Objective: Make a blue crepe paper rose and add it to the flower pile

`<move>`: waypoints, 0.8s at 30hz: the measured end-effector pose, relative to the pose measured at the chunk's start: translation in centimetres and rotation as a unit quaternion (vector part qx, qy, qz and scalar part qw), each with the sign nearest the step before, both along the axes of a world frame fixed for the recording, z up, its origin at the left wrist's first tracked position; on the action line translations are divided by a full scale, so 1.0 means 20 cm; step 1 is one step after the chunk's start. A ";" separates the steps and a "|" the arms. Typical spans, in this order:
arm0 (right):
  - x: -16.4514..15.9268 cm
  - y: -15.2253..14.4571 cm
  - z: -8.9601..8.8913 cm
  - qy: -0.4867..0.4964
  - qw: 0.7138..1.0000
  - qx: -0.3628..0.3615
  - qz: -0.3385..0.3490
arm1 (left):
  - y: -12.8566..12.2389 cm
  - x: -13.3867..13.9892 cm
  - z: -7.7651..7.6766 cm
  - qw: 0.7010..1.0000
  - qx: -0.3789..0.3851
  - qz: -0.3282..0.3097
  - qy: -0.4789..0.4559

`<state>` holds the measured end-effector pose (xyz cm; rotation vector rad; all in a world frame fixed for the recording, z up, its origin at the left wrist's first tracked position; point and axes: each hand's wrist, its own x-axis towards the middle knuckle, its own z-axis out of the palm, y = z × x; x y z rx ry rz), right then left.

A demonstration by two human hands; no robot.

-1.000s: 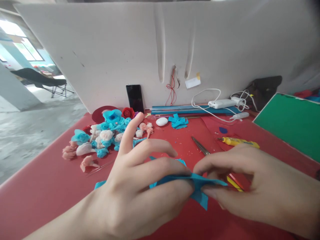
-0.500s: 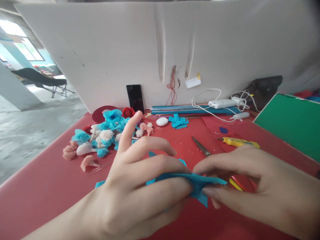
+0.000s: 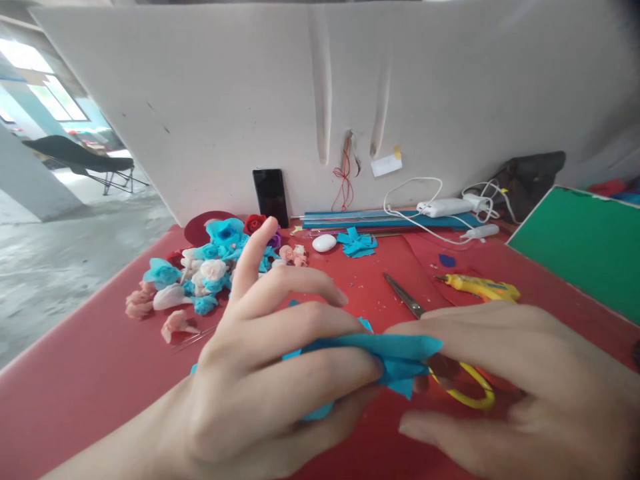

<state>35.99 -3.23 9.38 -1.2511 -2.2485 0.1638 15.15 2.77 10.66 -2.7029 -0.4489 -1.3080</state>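
Observation:
My left hand [image 3: 270, 373] is closed on a piece of blue crepe paper [image 3: 400, 350], pinched between its fingers; one finger points up, away from the paper. The paper's folded end sticks out to the right. My right hand [image 3: 510, 380] has its thumb spread well apart from its fingers, which lie behind the paper's right end; their tips are partly hidden. Scissors [image 3: 404, 295] lie on the table under my right hand, with a yellow handle loop showing below the fingers. Another scrap of blue crepe paper [image 3: 365, 325] shows just beyond my left fingers.
A pile of blue, white and pink paper flowers [image 3: 213, 270] is on the red table [image 3: 100, 373] at left. Behind stand a phone [image 3: 270, 197], a white oval case [image 3: 324, 243] and blue strips [image 3: 357, 243]. A yellow glue gun [image 3: 483, 287] and green board [image 3: 580, 247] are right.
My right thumb has come off the paper and opened away downward, uncovering the yellow scissor handle. The paper's end has turned slightly, showing more of its face. My left hand keeps its hold.

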 end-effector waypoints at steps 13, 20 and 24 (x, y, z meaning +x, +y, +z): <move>-0.08 0.02 0.00 -0.024 0.982 0.185 -0.008 | 0.01 0.01 -0.05 0.999 0.035 -0.010 -0.023; -0.09 0.01 0.00 -0.063 0.989 0.131 -0.002 | 0.00 -0.01 0.00 1.000 0.019 0.000 0.017; -0.09 0.02 0.01 -0.054 0.993 0.108 0.014 | -0.02 -0.02 0.02 1.000 0.012 0.011 0.025</move>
